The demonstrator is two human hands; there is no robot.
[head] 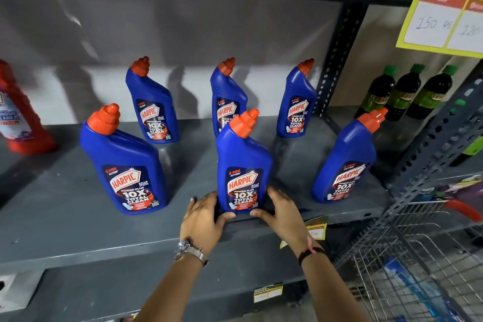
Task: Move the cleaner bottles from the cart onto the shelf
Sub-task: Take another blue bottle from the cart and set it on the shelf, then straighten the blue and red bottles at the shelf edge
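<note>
Several blue cleaner bottles with orange caps stand upright on the grey shelf (65,222). The front middle bottle (243,162) stands near the shelf's front edge, and both hands cup its base. My left hand (202,217) touches its lower left side. My right hand (281,213) touches its lower right side. Another bottle (125,162) stands front left and one (345,162) front right. Behind them stand a back left bottle (153,102), a back middle bottle (226,94) partly hidden by the held one, and a back right bottle (296,102).
A red cleaner bottle (21,115) stands at the far left of the shelf. Dark bottles with green caps (402,91) fill the neighbouring shelf bay at right. The wire cart (418,251) is at lower right. A yellow price sign (444,13) hangs at upper right.
</note>
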